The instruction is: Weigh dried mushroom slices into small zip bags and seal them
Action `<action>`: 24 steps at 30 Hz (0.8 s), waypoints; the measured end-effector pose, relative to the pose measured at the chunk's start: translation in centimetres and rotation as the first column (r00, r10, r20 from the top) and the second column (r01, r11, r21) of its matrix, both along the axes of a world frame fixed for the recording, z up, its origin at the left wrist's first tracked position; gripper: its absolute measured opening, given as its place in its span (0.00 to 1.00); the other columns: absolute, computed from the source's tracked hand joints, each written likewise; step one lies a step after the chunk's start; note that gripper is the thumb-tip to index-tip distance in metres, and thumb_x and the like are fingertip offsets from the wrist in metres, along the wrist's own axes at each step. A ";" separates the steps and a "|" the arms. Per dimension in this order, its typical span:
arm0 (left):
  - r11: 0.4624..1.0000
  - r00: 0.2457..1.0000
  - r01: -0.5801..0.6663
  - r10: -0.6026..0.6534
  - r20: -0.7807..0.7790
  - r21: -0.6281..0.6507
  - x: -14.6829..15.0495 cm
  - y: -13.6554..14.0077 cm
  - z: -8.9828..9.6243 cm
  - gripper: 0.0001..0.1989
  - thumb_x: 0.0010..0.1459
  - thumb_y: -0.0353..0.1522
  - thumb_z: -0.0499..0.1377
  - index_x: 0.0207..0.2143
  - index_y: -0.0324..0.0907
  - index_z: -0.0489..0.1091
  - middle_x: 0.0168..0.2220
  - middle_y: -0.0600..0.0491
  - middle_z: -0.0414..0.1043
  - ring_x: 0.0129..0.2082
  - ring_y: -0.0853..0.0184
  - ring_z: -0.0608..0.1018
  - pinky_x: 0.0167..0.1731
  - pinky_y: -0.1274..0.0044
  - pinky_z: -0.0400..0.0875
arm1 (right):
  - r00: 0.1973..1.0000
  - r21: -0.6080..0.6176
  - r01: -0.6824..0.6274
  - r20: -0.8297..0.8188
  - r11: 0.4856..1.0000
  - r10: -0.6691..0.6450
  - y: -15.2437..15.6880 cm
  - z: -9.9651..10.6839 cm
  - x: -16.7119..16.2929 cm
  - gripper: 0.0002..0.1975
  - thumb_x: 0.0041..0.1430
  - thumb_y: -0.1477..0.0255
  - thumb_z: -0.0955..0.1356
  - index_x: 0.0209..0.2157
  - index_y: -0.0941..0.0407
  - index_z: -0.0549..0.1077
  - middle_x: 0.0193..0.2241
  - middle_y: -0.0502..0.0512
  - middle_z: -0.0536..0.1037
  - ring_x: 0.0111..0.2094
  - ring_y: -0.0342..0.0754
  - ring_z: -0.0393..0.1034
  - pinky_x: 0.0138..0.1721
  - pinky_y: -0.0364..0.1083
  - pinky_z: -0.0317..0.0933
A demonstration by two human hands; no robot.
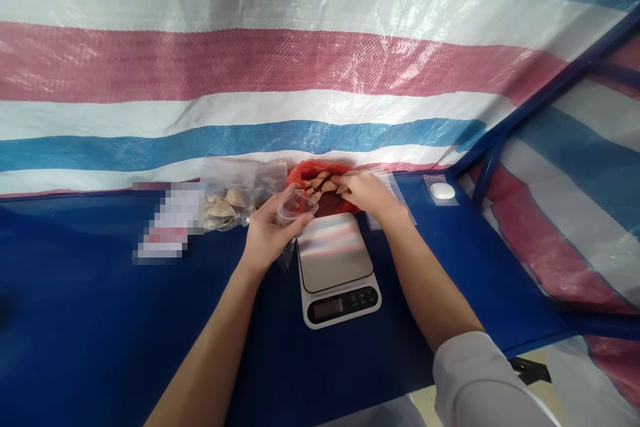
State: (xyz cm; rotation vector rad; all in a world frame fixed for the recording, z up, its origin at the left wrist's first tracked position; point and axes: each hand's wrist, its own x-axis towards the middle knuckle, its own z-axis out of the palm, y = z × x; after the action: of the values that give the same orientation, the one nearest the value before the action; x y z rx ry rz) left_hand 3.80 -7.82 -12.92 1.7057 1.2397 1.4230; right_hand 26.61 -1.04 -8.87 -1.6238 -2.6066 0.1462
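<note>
My left hand [270, 227] is closed around a clear plastic bag [296, 207], its rounded mouth open and facing up. My right hand [370, 192] reaches into an open red plastic bag [320, 165]. Its fingertips pinch together at a dried brown slice [343, 189], partly hidden by the fingers. Several more dried brown slices [327, 185] lie inside the red bag. In front of both hands stands a white kitchen scale [335, 257] with a bare metal plate; its display looks dark.
Clear zip bags of pale dried pieces [225, 205] lie left of my left hand, beside a blurred paper [170, 220]. Under my right wrist are flat clear bags [397, 197]. A white oval object [443, 191] lies farther right. Striped sheeting [250, 63] walls the blue table [100, 320].
</note>
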 end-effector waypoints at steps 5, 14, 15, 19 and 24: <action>1.000 1.000 -0.002 0.003 -0.019 0.027 0.0 0.0 0.0 0.32 0.51 0.44 0.71 0.56 0.41 0.75 0.52 0.45 0.79 0.51 0.54 0.81 0.57 0.64 0.74 | 1.000 -0.015 0.014 0.016 1.000 -0.014 0.1 -0.4 -0.1 0.15 0.65 0.76 0.64 0.50 0.57 0.78 0.48 0.64 0.81 0.47 0.58 0.75 0.45 0.49 0.64; 1.000 1.000 -0.006 0.006 -0.021 0.008 0.1 -0.2 0.3 0.33 0.51 0.46 0.71 0.56 0.41 0.75 0.52 0.45 0.79 0.53 0.53 0.80 0.58 0.64 0.74 | 0.999 -0.007 0.002 -0.052 1.000 -0.002 0.1 -0.5 0.0 0.16 0.65 0.71 0.67 0.52 0.56 0.77 0.52 0.62 0.79 0.49 0.57 0.74 0.48 0.49 0.63; 1.000 1.000 -0.004 0.004 -0.019 0.009 0.1 -0.2 0.3 0.33 0.51 0.46 0.71 0.56 0.42 0.75 0.52 0.45 0.79 0.53 0.53 0.80 0.58 0.64 0.74 | 0.998 -0.010 -0.006 -0.068 1.000 0.005 0.2 -0.5 0.1 0.15 0.64 0.71 0.67 0.51 0.56 0.78 0.51 0.62 0.80 0.49 0.56 0.74 0.48 0.49 0.63; 1.000 1.000 -0.003 0.004 -0.027 0.010 0.1 -0.2 0.3 0.32 0.51 0.45 0.71 0.56 0.43 0.75 0.52 0.46 0.79 0.52 0.54 0.80 0.57 0.66 0.75 | 0.981 -0.031 -0.052 -0.188 0.998 0.046 0.5 -0.6 0.4 0.11 0.62 0.72 0.70 0.45 0.57 0.81 0.44 0.60 0.83 0.45 0.54 0.76 0.47 0.48 0.64; 1.000 1.000 0.021 -0.021 -0.003 0.002 0.3 -0.2 0.3 0.32 0.51 0.45 0.71 0.56 0.41 0.75 0.52 0.44 0.79 0.52 0.53 0.80 0.57 0.65 0.75 | 0.873 -0.056 -0.128 -0.481 0.990 0.085 0.1 0.4 0.8 0.11 0.59 0.73 0.72 0.44 0.54 0.82 0.43 0.54 0.84 0.44 0.50 0.77 0.48 0.47 0.66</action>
State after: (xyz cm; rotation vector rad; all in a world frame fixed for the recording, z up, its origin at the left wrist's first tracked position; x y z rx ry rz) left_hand 4.05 -8.04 -12.58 1.7180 1.2186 1.4100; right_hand 27.37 -0.91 -8.43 -1.2566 -2.3225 0.5934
